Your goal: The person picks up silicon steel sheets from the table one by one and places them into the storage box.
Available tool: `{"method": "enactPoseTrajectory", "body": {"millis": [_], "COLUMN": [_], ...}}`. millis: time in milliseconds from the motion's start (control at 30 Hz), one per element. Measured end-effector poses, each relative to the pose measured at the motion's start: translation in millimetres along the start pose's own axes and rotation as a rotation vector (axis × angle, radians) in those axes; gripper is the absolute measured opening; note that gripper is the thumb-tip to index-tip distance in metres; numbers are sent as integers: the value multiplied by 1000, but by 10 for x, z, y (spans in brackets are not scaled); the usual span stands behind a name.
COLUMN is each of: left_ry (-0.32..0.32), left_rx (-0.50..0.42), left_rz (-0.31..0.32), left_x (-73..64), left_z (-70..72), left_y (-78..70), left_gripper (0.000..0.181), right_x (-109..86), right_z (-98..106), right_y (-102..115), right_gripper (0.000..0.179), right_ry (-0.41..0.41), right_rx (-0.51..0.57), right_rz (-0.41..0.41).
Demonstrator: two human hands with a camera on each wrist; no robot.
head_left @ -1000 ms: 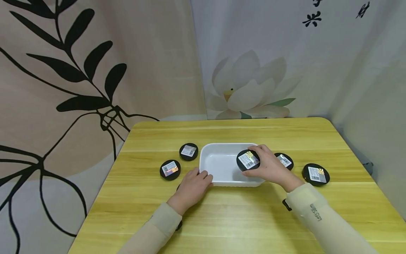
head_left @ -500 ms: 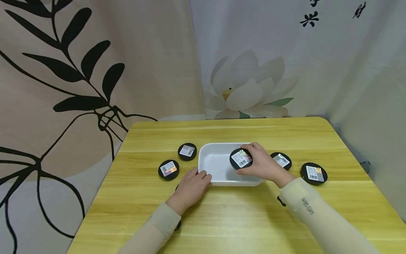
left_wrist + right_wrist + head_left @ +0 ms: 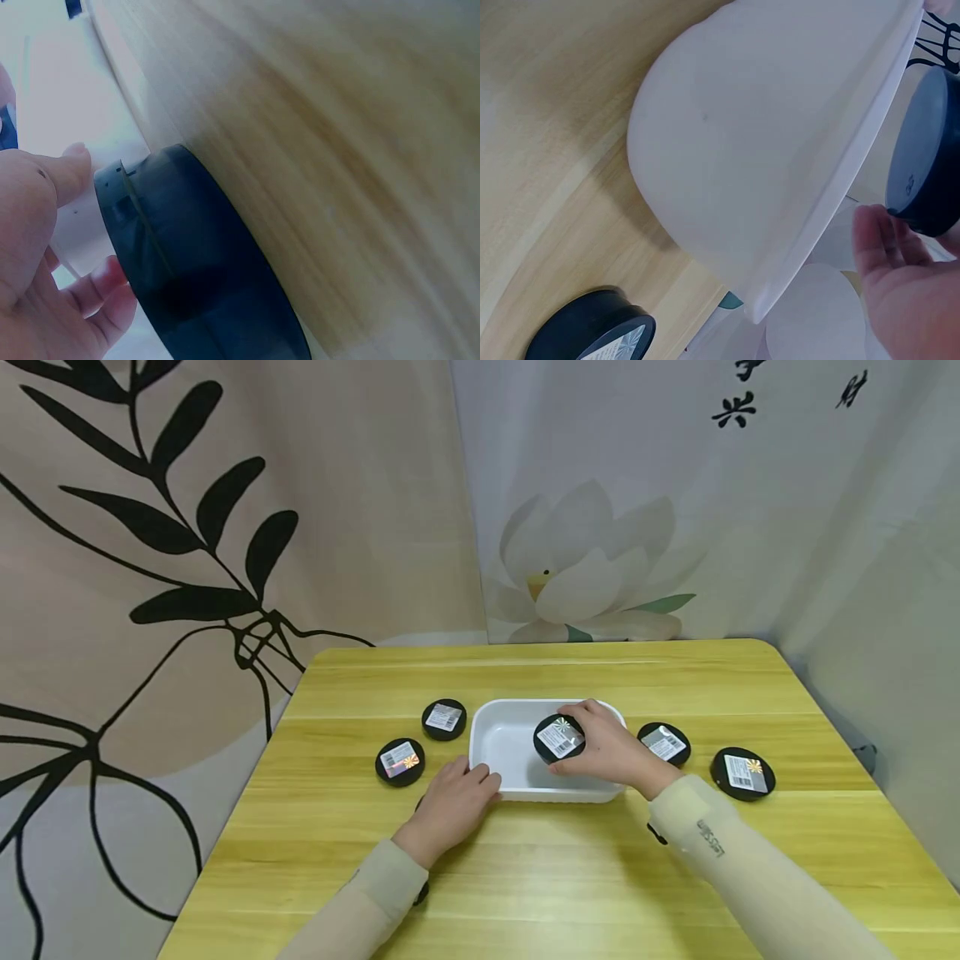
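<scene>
A white rectangular tray (image 3: 510,789) sits on the table. Over it my right hand (image 3: 611,752) pinches a round black container (image 3: 559,738) by its edge, its barcode label facing up. From the right wrist view, the container's plain underside (image 3: 919,142) shows above the level of the rim, with the fingers (image 3: 870,236) at its side. My left hand (image 3: 453,802) holds the tray's near left corner, thumb and fingertips at its wall. Close beside that hand stands another black container (image 3: 202,255), mostly hidden under the hand in the head view.
Two similar containers lie left of the tray, the far one (image 3: 444,719) and the near one (image 3: 400,762). Right of it are two more, one (image 3: 663,743) by the right wrist and one (image 3: 743,774) further out. Printed curtains (image 3: 360,510) hang behind the wooden table (image 3: 540,893).
My right hand has moved left over the tray with the container in its grasp. The left hand has stayed at the tray's corner.
</scene>
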State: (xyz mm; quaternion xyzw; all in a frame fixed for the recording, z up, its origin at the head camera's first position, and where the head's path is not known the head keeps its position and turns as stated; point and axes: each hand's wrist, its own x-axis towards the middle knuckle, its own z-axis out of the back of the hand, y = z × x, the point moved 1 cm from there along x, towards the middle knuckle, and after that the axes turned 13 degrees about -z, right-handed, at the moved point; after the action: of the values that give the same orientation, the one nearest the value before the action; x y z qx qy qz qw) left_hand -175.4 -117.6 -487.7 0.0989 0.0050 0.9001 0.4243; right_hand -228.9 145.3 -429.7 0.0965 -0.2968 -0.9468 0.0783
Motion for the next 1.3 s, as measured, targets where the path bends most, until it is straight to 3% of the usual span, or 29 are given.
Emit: {"method": "enactPoseTrajectory", "body": {"millis": [633, 1300], "left_ry": [9, 13], "left_rx": [-15, 21], "left_rz": [11, -9], "left_x": [-29, 9], "left_z": [39, -42], "left_y": [18, 16], "left_gripper": [17, 18], "right_x": [250, 446], "right_z": [25, 26], "right_y": [85, 129], "right_gripper": [96, 93], "right_ry": [62, 117], "right_rx": [-60, -49], "right_rz": [15, 6]}}
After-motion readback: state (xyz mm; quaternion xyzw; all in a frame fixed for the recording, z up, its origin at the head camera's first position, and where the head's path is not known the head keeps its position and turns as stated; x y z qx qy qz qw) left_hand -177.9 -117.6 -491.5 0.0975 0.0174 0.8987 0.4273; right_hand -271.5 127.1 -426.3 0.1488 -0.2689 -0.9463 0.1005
